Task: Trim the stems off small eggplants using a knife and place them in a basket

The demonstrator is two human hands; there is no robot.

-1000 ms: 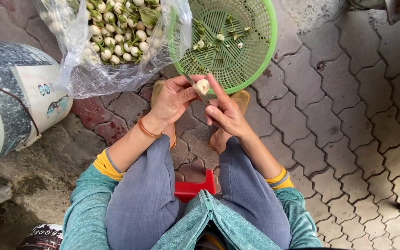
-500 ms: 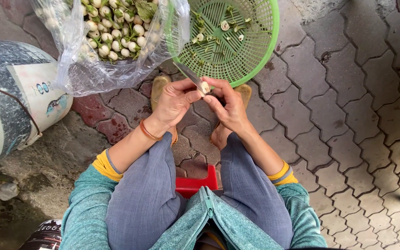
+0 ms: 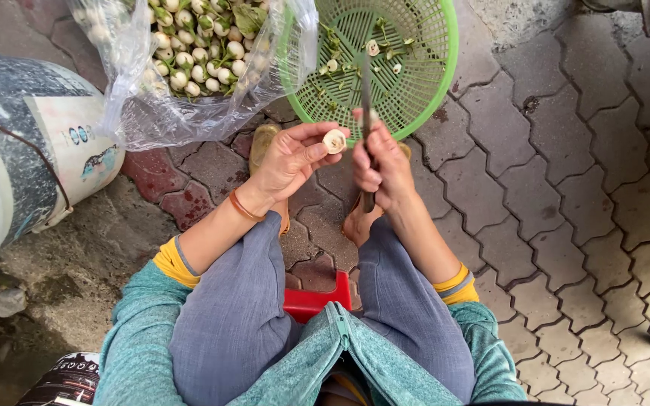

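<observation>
While the person sits low on a small red stool (image 3: pixel 311 302) over the paved ground (image 3: pixel 566 195), both hands work in front of the knees. The left hand (image 3: pixel 293 159) is half closed: the thumb and the first fingers pinch a small round pale vegetable (image 3: pixel 334 140) at their tips, with its cut, whitish face turned up. It is between the two hands, just at the 6 o'clock edge of the green basket (image 3: pixel 434 71). The right hand (image 3: pixel 382 167) is closed in a fist around the handle of a knife (image 3: pixel 365 98), and the dark blade points away from the person, toward 12 o'clock, over the basket rim.

As for the progress, I judge that the work is only in its early part. In the green basket at 12 o'clock I see mostly green stems and scraps and only a few pale pieces, so little is trimmed until now, as far as this view shows. The clear plastic bag (image 3: pixel 189 68) at 11 o'clock is full of the same small round vegetables, white with green caps, and they look not yet cut. The piece in the left hand seems already trimmed on one side; if more cutting is needed on it I cannot tell.

At 9 o'clock lies a big sack (image 3: pixel 16 143), grey and white, which plays no part now.
</observation>
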